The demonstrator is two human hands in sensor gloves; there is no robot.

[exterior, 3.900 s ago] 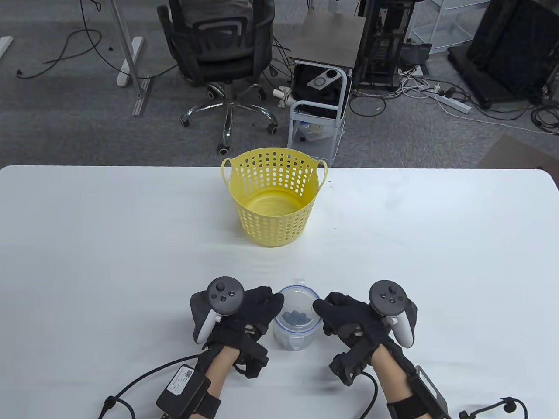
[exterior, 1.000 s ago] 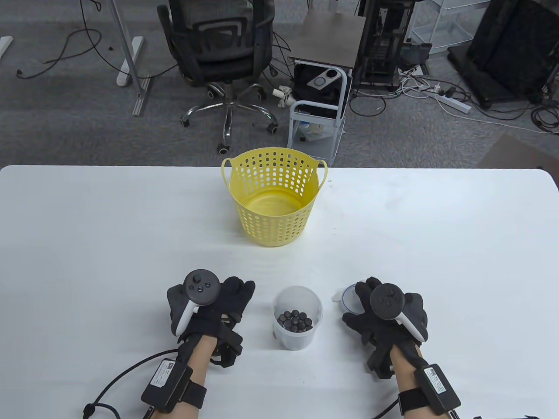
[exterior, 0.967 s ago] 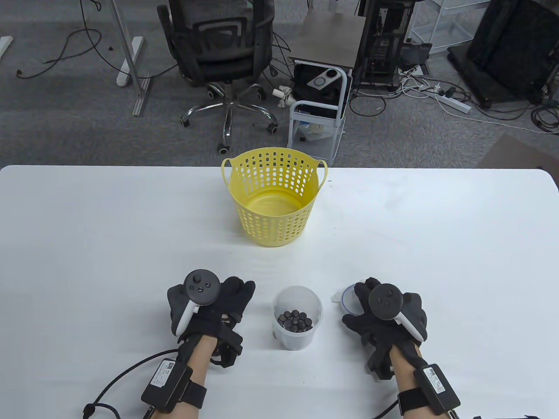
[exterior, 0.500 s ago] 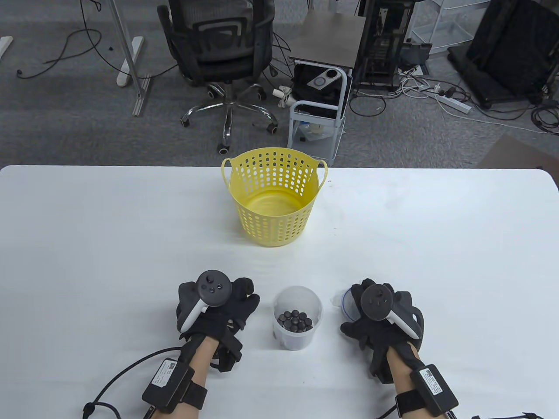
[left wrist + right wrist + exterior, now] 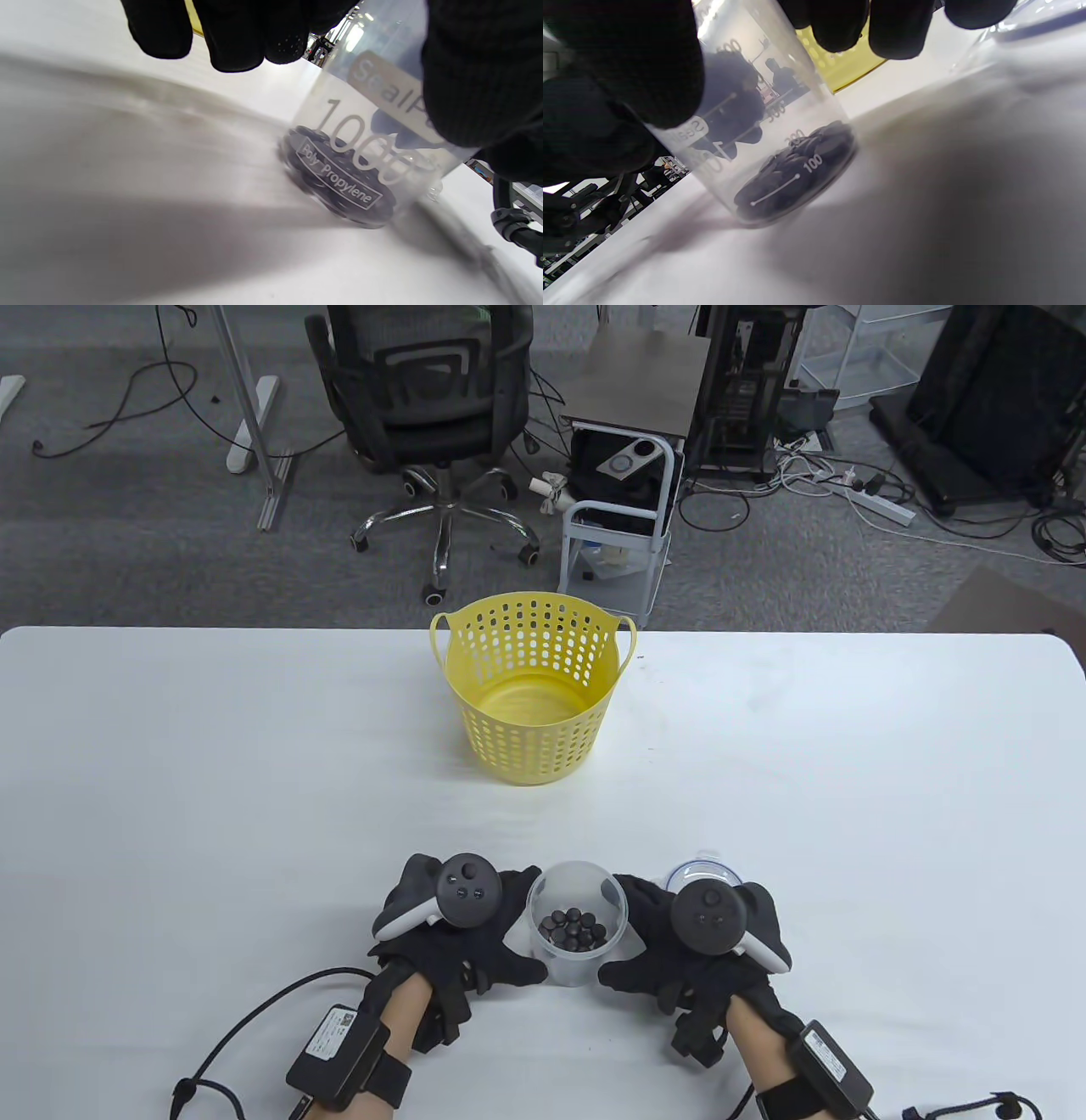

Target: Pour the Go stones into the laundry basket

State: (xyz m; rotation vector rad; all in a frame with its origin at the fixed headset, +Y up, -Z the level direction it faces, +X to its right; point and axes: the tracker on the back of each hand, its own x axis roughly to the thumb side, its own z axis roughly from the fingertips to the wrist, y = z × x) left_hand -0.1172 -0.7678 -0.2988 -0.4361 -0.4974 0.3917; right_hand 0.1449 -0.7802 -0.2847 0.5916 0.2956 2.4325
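A clear plastic container (image 5: 577,959) stands open near the table's front edge, with several black Go stones (image 5: 575,931) on its bottom. My left hand (image 5: 528,925) grips its left side and my right hand (image 5: 618,931) grips its right side. In the left wrist view the container (image 5: 360,148) sits between my fingers (image 5: 237,38) and thumb, with the stones (image 5: 339,186) at its base. The right wrist view shows the same container (image 5: 763,140) and stones (image 5: 793,169). The yellow perforated laundry basket (image 5: 533,729) stands empty farther back, at the table's middle.
The container's blue-rimmed lid (image 5: 702,871) lies on the table just behind my right hand; it also shows in the right wrist view (image 5: 1031,21). The white table (image 5: 212,780) stretches to both sides. An office chair (image 5: 424,398) and a cart (image 5: 619,517) stand beyond the far edge.
The lid came off the container and now lies on the table at the right. Both hands have moved inward from the sides and now hold the open container.
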